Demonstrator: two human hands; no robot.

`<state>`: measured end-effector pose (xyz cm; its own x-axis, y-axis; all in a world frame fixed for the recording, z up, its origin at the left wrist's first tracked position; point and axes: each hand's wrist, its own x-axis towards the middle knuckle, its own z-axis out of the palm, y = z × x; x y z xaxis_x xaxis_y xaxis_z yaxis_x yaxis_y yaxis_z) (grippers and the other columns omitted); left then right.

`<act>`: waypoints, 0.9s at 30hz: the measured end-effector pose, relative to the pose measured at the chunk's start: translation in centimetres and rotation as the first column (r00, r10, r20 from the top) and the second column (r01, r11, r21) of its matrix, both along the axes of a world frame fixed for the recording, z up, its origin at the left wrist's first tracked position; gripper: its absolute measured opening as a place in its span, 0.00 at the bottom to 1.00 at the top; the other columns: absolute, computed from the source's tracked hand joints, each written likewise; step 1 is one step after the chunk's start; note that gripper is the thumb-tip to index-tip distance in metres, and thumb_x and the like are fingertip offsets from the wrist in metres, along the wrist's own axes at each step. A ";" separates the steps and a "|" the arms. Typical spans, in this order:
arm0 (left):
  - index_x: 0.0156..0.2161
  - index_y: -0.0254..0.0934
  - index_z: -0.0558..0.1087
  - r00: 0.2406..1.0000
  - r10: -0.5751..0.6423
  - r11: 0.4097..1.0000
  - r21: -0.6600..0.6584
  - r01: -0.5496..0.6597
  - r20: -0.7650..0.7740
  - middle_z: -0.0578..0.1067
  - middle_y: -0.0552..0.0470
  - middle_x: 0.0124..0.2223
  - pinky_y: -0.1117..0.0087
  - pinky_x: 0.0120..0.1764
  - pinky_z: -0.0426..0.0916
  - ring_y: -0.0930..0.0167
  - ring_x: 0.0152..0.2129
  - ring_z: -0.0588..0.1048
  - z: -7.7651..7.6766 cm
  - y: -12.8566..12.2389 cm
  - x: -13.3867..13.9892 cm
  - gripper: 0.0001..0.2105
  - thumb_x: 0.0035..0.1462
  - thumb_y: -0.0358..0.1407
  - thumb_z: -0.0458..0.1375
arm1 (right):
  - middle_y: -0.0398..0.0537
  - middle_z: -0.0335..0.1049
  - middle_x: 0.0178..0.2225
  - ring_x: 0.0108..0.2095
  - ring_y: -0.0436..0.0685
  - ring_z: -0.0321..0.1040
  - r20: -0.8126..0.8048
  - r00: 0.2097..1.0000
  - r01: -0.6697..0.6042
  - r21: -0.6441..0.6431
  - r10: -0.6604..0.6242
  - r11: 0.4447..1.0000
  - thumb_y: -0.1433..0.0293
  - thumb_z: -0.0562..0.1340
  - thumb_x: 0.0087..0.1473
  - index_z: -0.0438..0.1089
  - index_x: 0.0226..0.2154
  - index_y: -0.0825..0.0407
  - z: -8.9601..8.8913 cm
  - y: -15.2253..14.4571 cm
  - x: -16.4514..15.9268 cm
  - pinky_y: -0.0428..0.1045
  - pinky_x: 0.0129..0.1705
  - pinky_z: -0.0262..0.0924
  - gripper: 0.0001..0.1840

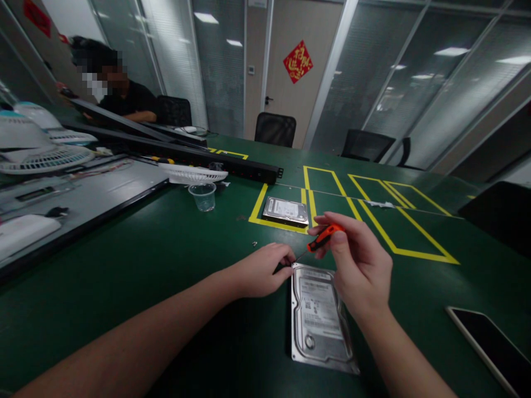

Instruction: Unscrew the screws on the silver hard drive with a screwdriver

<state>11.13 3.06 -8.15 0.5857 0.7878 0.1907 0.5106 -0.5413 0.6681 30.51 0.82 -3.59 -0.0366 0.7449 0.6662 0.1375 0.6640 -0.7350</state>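
A silver hard drive [317,318] with a printed label lies flat on the green table in front of me. My left hand [269,271] is at its far left corner, thumb and fingers curled in around that corner; the exact contact of the fingertips is partly hidden. An orange and black screwdriver [326,237] is in my right hand [363,260], gripped by the handle between thumb and fingers. Its thin shaft slants down to the left, with the tip at the same corner of the drive. Small loose screws [254,243] rest beyond my left hand.
Another hard drive [285,210] sits inside a yellow tape outline. Left of it are a clear plastic cup [203,196], a white fan grille [193,173], a long black bar [232,166] and a large panel [95,190]. A phone [493,348] lies right. A person [133,99] sits far left.
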 end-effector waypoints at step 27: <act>0.46 0.38 0.73 1.000 -0.022 1.000 0.018 0.022 0.009 0.78 0.47 0.45 0.61 0.48 0.71 0.62 0.44 0.77 -0.1 0.1 0.0 0.04 0.67 0.32 0.60 | 0.50 0.78 0.48 0.39 0.55 0.79 -0.051 0.997 0.053 0.006 -0.053 0.999 0.70 0.67 0.64 0.73 0.47 0.47 0.3 0.1 -0.7 0.46 0.28 0.77 0.10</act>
